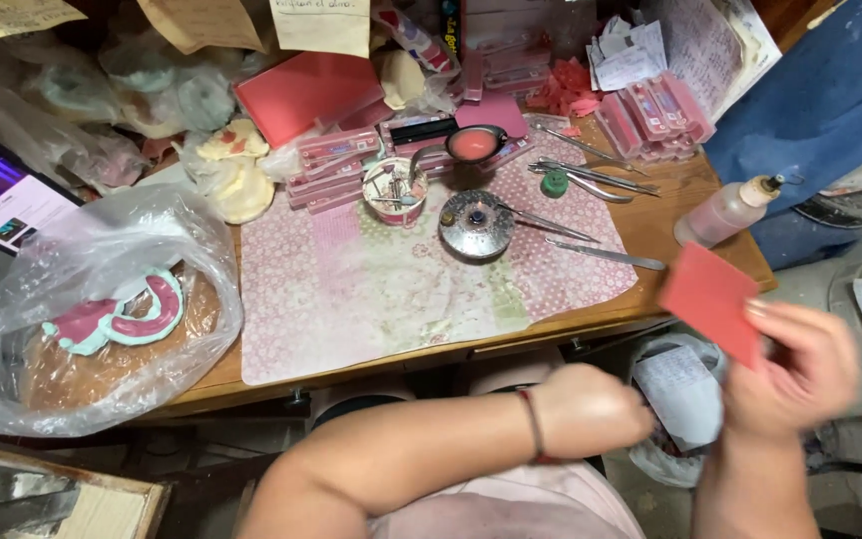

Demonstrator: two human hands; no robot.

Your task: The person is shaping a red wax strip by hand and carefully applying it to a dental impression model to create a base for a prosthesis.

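My right hand is off the table's right front corner and holds a flat red wax sheet by its lower edge. My left hand is curled below the table edge, close beside the right hand, with a dark band on the wrist; whether it holds anything I cannot tell. Both hands are blurred. Under them sits a bin with a white liner.
A pink patterned mat covers the wooden table. On it lie a round metal burner, a small jar of tools, metal instruments and a squeeze bottle. A clear bag with a pink and teal dental cast sits left.
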